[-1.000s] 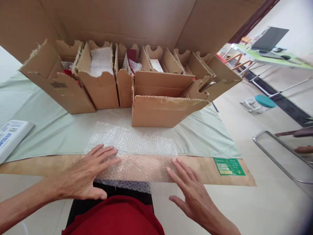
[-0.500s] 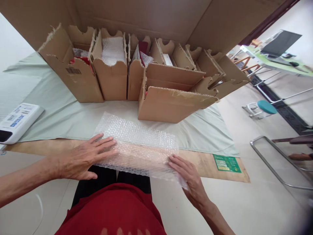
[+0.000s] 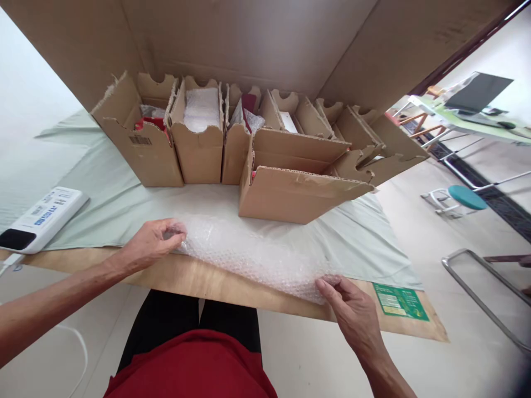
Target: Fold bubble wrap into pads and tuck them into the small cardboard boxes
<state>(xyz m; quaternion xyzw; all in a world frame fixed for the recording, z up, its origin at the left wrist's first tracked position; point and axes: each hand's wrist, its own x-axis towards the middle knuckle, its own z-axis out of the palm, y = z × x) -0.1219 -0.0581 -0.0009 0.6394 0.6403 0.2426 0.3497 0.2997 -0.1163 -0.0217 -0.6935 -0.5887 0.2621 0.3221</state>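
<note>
A strip of clear bubble wrap [image 3: 249, 257] lies slantwise along the front of the cloth-covered table, its near edge over the bare wood. My left hand [image 3: 160, 240] pinches its left end between thumb and fingers. At the right end, my right hand [image 3: 346, 298] grips the near corner with the thumb on top. Behind the wrap stands a long cardboard box [image 3: 305, 193], open at the top, touching neither hand.
Several open cardboard bins [image 3: 197, 155] line the back, some holding wrapped or red items. A tall cardboard panel [image 3: 249, 44] rises behind them. A white device [image 3: 45, 215] with a cable sits at left. A green label [image 3: 400, 301] is on the wood at right.
Both hands went from lying flat on the bubble wrap to pinching its ends. The wrap now looks narrower, its near edge farther from my body. The view has shifted slightly.
</note>
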